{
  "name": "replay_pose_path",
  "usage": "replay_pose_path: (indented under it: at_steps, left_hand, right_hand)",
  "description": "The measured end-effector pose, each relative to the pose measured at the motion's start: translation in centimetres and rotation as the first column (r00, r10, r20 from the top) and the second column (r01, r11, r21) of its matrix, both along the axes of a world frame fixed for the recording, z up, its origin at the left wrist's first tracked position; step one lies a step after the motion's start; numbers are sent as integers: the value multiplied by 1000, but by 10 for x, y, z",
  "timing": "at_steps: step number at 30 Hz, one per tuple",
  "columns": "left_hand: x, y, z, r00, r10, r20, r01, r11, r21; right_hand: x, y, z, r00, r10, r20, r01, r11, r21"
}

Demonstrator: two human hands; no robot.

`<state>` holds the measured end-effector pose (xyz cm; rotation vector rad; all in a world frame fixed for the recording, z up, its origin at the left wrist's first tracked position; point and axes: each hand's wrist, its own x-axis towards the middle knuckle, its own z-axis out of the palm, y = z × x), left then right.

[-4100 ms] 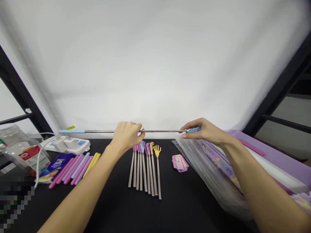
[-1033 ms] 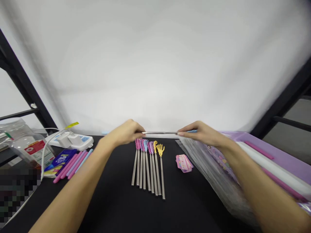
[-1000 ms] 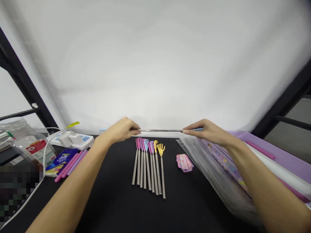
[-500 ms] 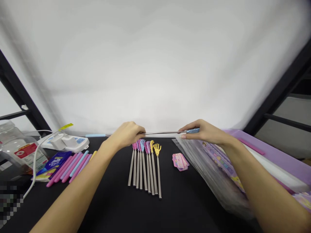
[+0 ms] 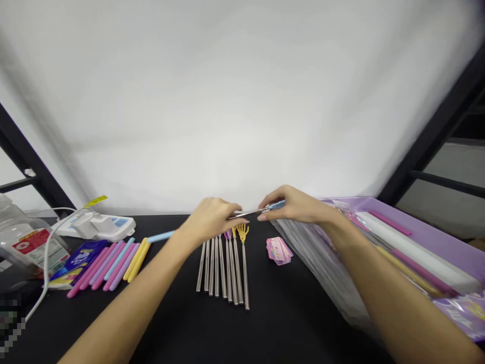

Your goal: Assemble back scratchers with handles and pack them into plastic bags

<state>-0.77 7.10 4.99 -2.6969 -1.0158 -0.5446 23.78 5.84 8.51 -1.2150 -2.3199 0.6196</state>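
Between my hands is a telescopic back scratcher (image 5: 161, 236) with a light blue handle, its handle end sticking out past my left wrist and slanting down to the left. My left hand (image 5: 214, 220) is closed around its metal rod. With thumb and fingers, my right hand (image 5: 295, 205) pinches the other end by the blue head, which my fingers partly cover. Under my left hand lies a row of metal back scratcher rods (image 5: 223, 273); some claw heads are hidden, but a yellow claw head (image 5: 243, 233) shows.
Pink, purple, blue and yellow handle sleeves (image 5: 117, 265) lie at left beside a blue packet (image 5: 78, 260), a power strip (image 5: 102, 227) and a clear jar (image 5: 34, 247). Right of the rods are pink cards (image 5: 279, 251), clear plastic bags (image 5: 318, 268) and a filled purple bin (image 5: 420, 230).
My hands have come closer together, and less rod shows between them. The back scratcher's blue handle end has moved right and dipped. My view has shifted slightly.
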Motion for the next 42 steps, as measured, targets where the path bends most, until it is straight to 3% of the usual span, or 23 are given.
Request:
replay_pose_path:
  at_steps: [2,5,7,9,11,13,16,19,21,25,29,36,42]
  left_hand:
    - [-27,5,7,999,48,-21,-50,996,-74]
    - [-54,9,20,1000,-16,24,20,986,-168]
    - [-49,7,23,993,-54,108,67,990,-121]
    - [-29,2,20,984,-94,154,99,995,-27]
    - [-7,-2,14,993,-106,54,104,994,30]
    - [4,-3,10,996,-84,12,84,996,27]
    - [-6,-2,11,996,-63,65,68,995,-72]
    - [-26,-1,18,989,-110,99,130,965,-228]
    - [-31,-1,22,980,-134,148,170,947,-273]
    - [-26,0,18,968,-144,207,180,970,-166]
    - [-14,-3,12,962,-188,197,187,982,27]
    - [-3,-14,18,954,-238,185,204,961,185]
    - [-8,-11,22,970,-212,120,201,975,98]
  right_hand:
    - [21,2,4,994,-110,-7,110,994,25]
    - [45,3,9,976,-218,-14,218,975,34]
    - [42,2,7,977,-211,-16,211,977,33]
    - [25,0,3,991,-132,-23,132,991,22]
    - [4,-1,-3,1000,5,-21,-6,999,-43]
    - [-11,-1,-6,998,56,-28,-57,997,-52]
    - [-9,0,-7,998,47,-38,-49,997,-51]
    - [6,1,-5,999,-20,-50,19,999,-33]
    - [12,2,-5,997,-37,-71,30,995,-97]
    - [9,1,-8,992,25,-126,-64,944,-323]
    - [2,-1,-11,980,45,-194,-120,911,-395]
    - [0,-1,-10,969,-20,-246,-83,912,-403]
    - [-2,-7,-1,980,56,-193,-114,944,-309]
